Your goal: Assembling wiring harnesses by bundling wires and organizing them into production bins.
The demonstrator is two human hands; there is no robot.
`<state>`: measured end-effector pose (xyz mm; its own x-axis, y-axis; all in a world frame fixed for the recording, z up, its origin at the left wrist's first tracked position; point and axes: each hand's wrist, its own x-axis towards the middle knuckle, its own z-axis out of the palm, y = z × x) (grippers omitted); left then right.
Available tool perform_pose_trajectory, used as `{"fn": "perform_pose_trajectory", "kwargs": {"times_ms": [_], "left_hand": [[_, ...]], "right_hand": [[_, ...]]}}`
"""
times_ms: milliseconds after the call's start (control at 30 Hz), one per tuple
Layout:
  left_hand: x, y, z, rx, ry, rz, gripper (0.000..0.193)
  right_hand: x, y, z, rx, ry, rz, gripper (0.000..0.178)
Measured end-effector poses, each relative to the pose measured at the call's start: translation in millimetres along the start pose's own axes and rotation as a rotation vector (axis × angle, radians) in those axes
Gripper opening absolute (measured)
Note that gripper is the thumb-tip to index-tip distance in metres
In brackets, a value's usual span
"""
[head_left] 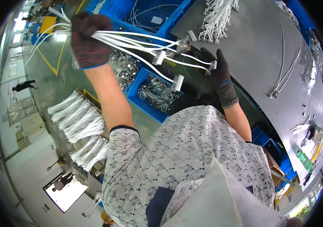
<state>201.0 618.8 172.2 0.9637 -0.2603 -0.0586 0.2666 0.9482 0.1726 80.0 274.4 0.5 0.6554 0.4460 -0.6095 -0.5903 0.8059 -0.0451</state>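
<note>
My left hand, in a dark knitted glove, is closed around a bundle of white cables. Loose cable ends stick out past it on the left. To the right the cables fan out to several metal connectors. My right hand, also gloved, has its fingers stretched and apart. One cable's end connector lies against or just in front of its fingers; whether they touch I cannot tell.
A grey table on the right bears a pile of white cables and a few loose ones. Blue crates with cables and metal parts stand below my arms. White cable bundles lie stacked at left. A green bottle lies at far right.
</note>
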Motion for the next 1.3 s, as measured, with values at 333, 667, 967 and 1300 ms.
{"fn": "perform_pose_trajectory", "kwargs": {"times_ms": [333, 667, 967, 1300], "left_hand": [[-56, -200, -53, 0.506, 0.520, 0.458, 0.016], [-88, -264, 33, 0.463, 0.298, 0.468, 0.032], [-70, -235, 54, 0.364, -0.286, 0.173, 0.033], [-81, -237, 17, 0.531, -0.159, 0.268, 0.031]], "right_hand": [[2, -3, 1, -1.925, -0.102, -1.248, 0.043], [-80, -87, -8, -0.630, -0.273, -0.329, 0.050], [-82, -83, 25, -1.276, -0.799, -1.020, 0.040], [-110, -16, 73, -1.407, -0.446, -0.852, 0.036]]}}
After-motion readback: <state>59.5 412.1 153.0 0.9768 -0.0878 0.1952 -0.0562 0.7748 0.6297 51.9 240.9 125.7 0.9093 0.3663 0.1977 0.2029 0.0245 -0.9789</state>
